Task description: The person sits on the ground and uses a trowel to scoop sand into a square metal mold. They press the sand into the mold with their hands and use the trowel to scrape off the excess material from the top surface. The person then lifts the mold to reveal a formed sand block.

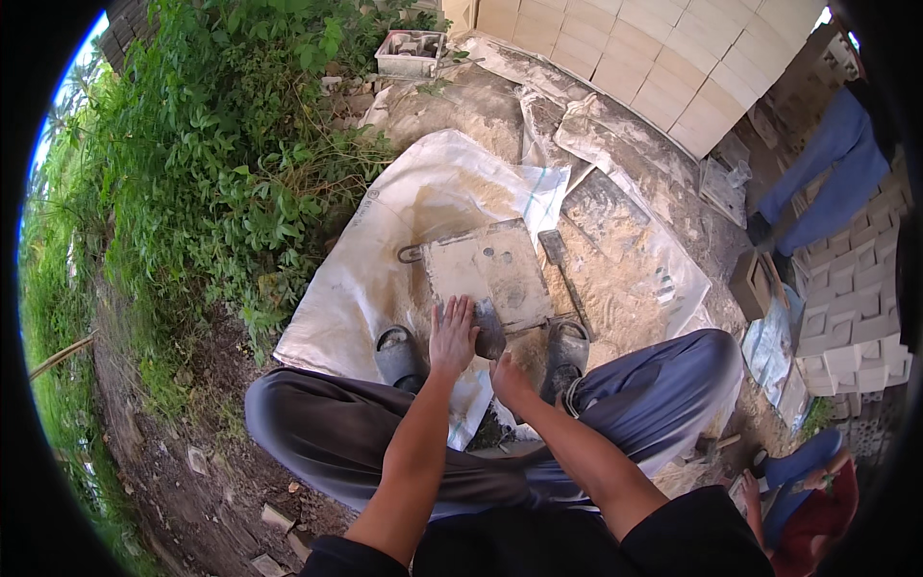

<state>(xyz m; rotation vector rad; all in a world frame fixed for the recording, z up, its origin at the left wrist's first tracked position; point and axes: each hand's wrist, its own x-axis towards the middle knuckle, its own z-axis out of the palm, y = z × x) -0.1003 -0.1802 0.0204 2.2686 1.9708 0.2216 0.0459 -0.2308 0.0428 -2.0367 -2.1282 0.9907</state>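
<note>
A square, dust-covered slab [495, 274] with a loop handle [411, 254] on its left side lies on a pale sack sheet [356, 288] between my feet. My left hand [450, 338] rests flat at the slab's near edge, fingers stretched out. Beside it stands a dark flat blade [489, 332], like a trowel's, over the same edge. My right hand [510, 378] is closed just below that blade, seemingly round its handle, which the fingers hide. Right of the slab lies a long-handled tool [567, 279] with a dark, blocky head.
Sandy powder [620, 264] covers the sheet to the right. My sandalled feet flank the slab. Green bushes [240, 163] grow at left; a stack of pale blocks [625, 53] stands behind. A white crate [411, 55] sits far off. At right are stacked bricks [851, 288] and two people.
</note>
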